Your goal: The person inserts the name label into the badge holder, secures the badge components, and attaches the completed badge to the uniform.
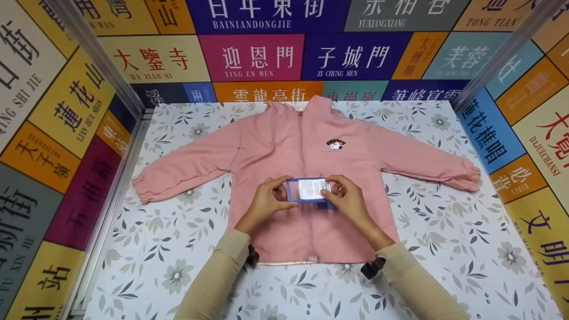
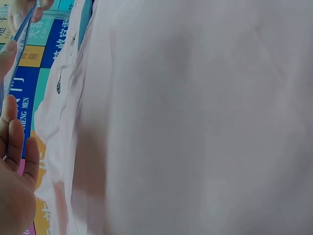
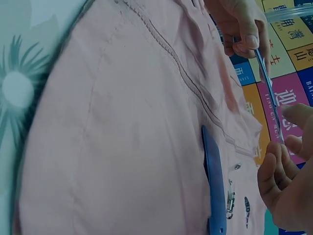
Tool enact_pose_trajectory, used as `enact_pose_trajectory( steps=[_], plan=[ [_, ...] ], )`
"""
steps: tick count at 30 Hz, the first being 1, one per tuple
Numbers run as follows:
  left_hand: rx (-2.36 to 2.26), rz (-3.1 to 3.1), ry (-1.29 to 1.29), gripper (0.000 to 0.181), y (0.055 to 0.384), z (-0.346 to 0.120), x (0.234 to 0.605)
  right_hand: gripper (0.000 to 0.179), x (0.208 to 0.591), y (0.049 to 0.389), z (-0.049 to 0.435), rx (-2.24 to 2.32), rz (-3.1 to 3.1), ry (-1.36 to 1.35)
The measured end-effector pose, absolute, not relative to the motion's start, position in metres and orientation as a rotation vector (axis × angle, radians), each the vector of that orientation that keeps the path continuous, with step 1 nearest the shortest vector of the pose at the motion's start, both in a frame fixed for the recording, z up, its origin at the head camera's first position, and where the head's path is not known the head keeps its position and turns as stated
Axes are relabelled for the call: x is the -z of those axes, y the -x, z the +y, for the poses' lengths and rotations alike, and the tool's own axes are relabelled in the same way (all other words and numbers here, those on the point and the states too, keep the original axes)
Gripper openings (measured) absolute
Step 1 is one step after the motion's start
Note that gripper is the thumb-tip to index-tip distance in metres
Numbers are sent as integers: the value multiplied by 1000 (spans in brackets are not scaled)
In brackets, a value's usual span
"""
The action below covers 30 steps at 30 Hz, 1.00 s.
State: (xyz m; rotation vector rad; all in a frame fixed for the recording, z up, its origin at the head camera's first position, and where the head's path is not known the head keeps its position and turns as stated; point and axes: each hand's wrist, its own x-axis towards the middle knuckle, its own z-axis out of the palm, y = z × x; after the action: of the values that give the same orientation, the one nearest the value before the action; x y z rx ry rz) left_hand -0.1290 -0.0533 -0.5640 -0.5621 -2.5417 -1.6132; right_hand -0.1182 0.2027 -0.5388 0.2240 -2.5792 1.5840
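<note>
Above the front of a pink zip-up jacket [image 1: 266,226], both hands hold a flat, clear card holder [image 1: 292,191] with a blue edge. A white printed card [image 1: 311,190] shows in its right part. The left hand [image 1: 266,200] pinches the left end between thumb and fingers. At the other end the right hand [image 1: 349,200] has its thumb over the card's lower right corner, fingers behind. Seen edge-on in the right wrist view, the card holder [image 3: 269,93] spans between the two hands. A flat blue piece [image 3: 213,181] lies on the jacket below them.
The jacket lies spread with both sleeves out on a white table [image 1: 146,266] with a floral print. A small cartoon patch [image 1: 335,144] marks its chest. Panels of coloured signs [image 1: 253,58] wall the back and both sides. Each wrist wears a dark band [image 1: 373,267].
</note>
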Motion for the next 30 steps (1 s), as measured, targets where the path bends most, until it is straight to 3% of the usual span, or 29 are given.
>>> enact_pose_trajectory(
  steps=[10, 30],
  plan=[
    [1628, -2537, 544, 74, 129, -52, 563, 24, 538, 121, 219, -1225, -2574, -471],
    [1649, -2518, 540, 73, 128, -48, 565, 24, 550, 118, 210, -1200, -2568, -462]
  ],
)
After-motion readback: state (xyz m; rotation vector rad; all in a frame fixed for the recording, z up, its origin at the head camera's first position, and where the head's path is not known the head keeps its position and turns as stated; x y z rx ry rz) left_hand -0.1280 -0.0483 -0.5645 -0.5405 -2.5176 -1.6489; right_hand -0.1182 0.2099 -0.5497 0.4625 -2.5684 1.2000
